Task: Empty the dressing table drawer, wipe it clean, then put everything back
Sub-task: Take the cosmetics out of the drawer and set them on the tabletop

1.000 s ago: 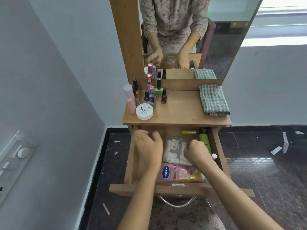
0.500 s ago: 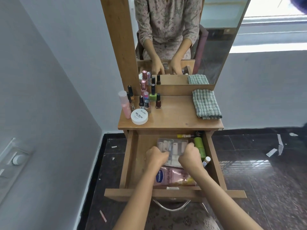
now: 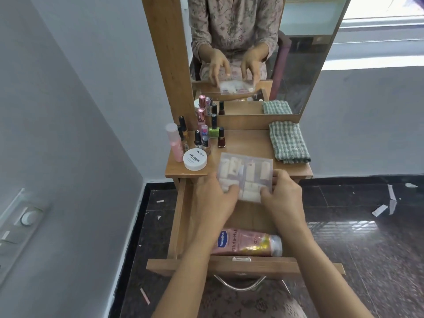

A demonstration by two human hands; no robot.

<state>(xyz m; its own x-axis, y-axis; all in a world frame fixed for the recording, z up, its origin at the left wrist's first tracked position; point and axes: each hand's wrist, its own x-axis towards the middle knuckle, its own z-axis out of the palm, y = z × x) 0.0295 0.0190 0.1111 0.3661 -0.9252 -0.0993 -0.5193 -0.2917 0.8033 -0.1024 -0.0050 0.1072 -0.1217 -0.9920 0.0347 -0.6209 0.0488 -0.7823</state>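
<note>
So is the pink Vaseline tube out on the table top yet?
No, the Vaseline tube lies inside the open drawer, near its front.

Just the one cam, strapped to my head, wide-angle, pointing forward and down. It sits close over the open drawer [image 3: 249, 218]. My left hand [image 3: 213, 198] and right hand [image 3: 284, 196], holding the clear pack [image 3: 246, 173], land dead centre. Tabletop [image 3: 247, 143] and mirror [image 3: 298, 65] are straight ahead, wall [image 3: 68, 111] left, floor [image 3: 344, 226] right.
</note>
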